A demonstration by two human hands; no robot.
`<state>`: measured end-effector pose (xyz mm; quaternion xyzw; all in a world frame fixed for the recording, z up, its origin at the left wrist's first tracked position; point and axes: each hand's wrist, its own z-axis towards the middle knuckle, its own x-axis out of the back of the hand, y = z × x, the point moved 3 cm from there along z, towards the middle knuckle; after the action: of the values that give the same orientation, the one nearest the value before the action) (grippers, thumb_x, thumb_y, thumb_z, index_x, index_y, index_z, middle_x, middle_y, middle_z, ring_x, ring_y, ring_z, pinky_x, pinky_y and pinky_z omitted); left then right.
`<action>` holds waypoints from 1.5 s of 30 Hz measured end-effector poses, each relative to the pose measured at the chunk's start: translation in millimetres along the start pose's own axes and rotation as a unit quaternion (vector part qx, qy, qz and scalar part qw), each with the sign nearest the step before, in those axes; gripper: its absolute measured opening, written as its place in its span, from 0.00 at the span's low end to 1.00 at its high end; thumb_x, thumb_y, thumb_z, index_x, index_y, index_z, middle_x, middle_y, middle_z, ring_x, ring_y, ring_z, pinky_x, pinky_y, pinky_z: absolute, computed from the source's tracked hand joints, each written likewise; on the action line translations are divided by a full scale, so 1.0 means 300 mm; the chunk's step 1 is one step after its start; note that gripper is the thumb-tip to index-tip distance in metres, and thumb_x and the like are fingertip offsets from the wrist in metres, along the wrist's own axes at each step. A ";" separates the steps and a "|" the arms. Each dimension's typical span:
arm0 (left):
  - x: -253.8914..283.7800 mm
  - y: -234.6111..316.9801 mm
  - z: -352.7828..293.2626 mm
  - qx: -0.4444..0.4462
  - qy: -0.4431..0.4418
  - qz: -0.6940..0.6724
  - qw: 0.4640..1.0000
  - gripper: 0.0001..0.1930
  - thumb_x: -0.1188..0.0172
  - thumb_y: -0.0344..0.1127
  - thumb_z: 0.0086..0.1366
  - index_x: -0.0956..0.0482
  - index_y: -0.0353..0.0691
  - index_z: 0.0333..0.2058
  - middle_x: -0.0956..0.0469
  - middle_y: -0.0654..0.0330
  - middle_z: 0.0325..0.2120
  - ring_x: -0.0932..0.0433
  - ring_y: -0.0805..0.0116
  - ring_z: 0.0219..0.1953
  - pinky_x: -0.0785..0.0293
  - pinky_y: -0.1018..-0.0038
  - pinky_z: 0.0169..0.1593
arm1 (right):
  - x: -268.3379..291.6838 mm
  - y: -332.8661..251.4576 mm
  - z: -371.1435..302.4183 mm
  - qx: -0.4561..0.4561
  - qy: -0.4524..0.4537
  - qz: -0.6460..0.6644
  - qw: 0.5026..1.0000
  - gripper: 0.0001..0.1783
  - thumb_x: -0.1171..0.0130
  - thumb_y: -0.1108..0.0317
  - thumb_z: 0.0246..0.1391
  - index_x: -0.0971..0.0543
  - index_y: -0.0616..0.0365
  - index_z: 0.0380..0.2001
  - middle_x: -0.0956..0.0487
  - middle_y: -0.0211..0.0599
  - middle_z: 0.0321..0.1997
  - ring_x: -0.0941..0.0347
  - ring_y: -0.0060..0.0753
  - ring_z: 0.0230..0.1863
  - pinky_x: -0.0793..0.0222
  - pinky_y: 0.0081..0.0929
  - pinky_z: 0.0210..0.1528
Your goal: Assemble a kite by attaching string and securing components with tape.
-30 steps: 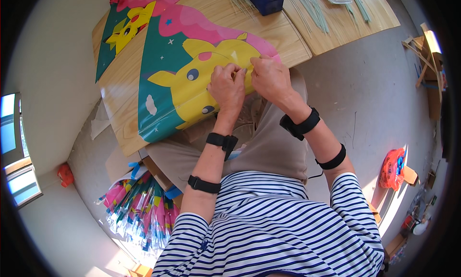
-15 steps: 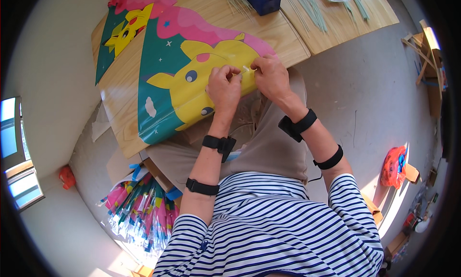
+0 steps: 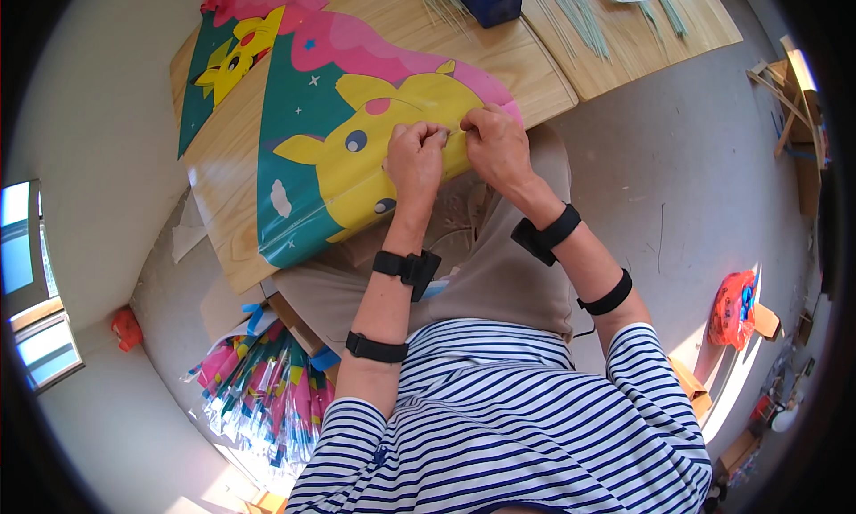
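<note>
A pale wooden bench is set on a grey concrete floor. A window is seen at left; sunlight is cast across the floor at lower right.

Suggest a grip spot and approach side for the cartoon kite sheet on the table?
Probably the near edge of the kite sheet, from the person's side. It lies flat on the wooden table, but that edge overhangs toward the lap, so fingers can pinch it there, where the left hand and right hand work.
</note>
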<state>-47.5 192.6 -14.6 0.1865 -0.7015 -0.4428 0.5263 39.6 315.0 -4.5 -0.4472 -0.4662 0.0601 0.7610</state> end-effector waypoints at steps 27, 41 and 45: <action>-0.001 -0.002 0.007 0.006 -0.006 -0.045 0.999 0.10 0.33 0.35 0.59 0.14 0.33 0.33 0.25 0.58 0.32 0.23 0.66 0.36 0.30 0.72 0.41 | -0.041 -0.021 -0.006 0.011 0.019 -0.021 1.000 0.04 0.37 0.69 0.50 0.21 0.56 0.27 0.20 0.44 0.33 0.21 0.54 0.35 0.25 0.47 0.36; -0.024 0.003 0.008 0.009 0.039 0.005 0.999 0.10 0.31 0.36 0.56 0.15 0.33 0.29 0.23 0.56 0.31 0.22 0.62 0.35 0.28 0.70 0.41 | -0.058 -0.008 -0.015 0.026 0.016 0.004 1.000 0.03 0.39 0.70 0.50 0.20 0.57 0.28 0.20 0.44 0.33 0.21 0.54 0.36 0.25 0.47 0.37; -0.033 -0.011 0.004 0.004 0.059 0.011 0.998 0.10 0.32 0.35 0.55 0.16 0.32 0.28 0.24 0.55 0.30 0.22 0.61 0.34 0.28 0.69 0.41 | -0.016 0.022 0.003 0.015 0.037 0.025 0.999 0.05 0.37 0.73 0.47 0.18 0.60 0.30 0.18 0.45 0.33 0.20 0.50 0.34 0.25 0.42 0.38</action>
<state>-45.5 198.4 -22.9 0.2065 -0.6729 -0.4225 0.5710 38.5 316.9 -12.2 -0.4495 -0.4252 0.0691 0.7826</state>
